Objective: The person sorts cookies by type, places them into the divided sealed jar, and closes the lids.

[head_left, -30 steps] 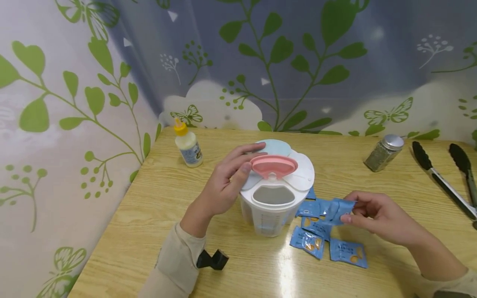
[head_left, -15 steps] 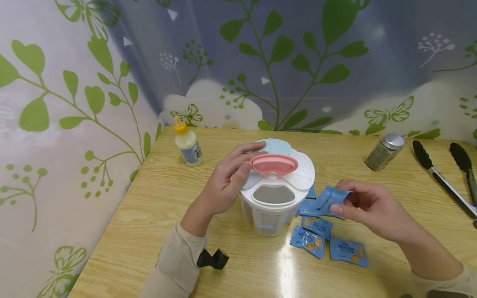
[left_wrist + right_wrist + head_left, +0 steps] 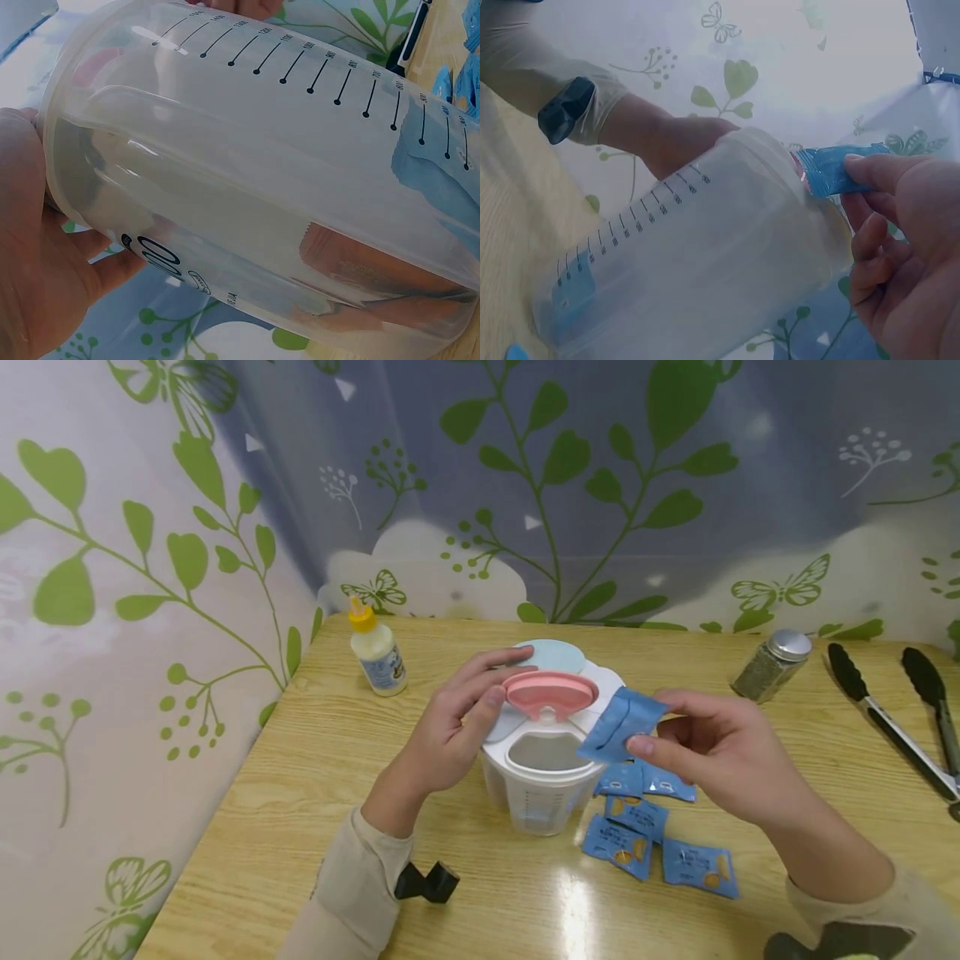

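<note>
A clear plastic food storage container [image 3: 542, 806] with a white lid stands upright on the table. Its pink flap [image 3: 551, 693] is raised, leaving one opening uncovered at the front. My left hand [image 3: 450, 727] grips the lid's left side, the thumb by the pink flap. Between thumb and fingers, my right hand [image 3: 735, 752] pinches a blue snack packet [image 3: 621, 724] over the lid's right side, beside the opening. In the left wrist view, a blue packet [image 3: 435, 161] and an orange-brown packet [image 3: 360, 259] show through the container's wall; whether the blue one lies inside is hard to tell.
Several blue snack packets [image 3: 701, 867] lie on the table right of the container. A yellow-capped squeeze bottle [image 3: 378, 660] stands at the back left. A glass spice jar [image 3: 772, 668] and black-tipped tongs [image 3: 892, 731] are at the right. Patterned curtains border the table behind and left.
My right hand has lifted the blue snack packet off the pile and carried it up and left to the container's lid. The left hand stays on the lid.
</note>
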`<action>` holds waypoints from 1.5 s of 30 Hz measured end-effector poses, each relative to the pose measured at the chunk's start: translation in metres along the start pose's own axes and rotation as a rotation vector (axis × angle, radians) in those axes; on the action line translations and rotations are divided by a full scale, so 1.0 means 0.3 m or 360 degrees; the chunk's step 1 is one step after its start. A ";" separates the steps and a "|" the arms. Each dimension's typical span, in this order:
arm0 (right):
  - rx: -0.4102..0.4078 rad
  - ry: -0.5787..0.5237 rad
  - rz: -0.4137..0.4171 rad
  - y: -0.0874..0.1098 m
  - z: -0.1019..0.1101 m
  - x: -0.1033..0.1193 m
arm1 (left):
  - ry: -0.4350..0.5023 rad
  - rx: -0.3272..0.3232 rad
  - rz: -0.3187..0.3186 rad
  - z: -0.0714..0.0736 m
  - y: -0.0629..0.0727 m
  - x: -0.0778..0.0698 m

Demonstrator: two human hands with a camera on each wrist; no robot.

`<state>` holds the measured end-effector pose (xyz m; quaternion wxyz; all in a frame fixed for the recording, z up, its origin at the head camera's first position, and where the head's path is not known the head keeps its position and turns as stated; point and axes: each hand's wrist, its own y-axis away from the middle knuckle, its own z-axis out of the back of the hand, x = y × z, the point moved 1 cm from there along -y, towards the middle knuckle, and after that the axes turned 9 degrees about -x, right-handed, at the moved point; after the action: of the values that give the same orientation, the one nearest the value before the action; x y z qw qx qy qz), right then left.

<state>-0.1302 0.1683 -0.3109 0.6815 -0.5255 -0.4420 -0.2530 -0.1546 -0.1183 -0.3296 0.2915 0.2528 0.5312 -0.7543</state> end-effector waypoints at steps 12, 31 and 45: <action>-0.0091 0.0120 0.0279 -0.039 -0.094 0.019 | 0.0007 0.0001 -0.0002 0.000 0.001 0.000; 0.0017 0.0455 0.0406 -0.035 -0.118 0.027 | 0.0020 0.0000 0.0006 0.000 0.002 0.000; 0.0023 0.0289 0.0352 -0.021 -0.093 0.017 | 0.0040 -0.0011 -0.0012 -0.002 0.001 -0.002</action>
<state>-0.1234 0.1407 -0.3049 0.7461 -0.5410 -0.3197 -0.2199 -0.1541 -0.1178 -0.3295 0.2827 0.2593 0.5383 -0.7504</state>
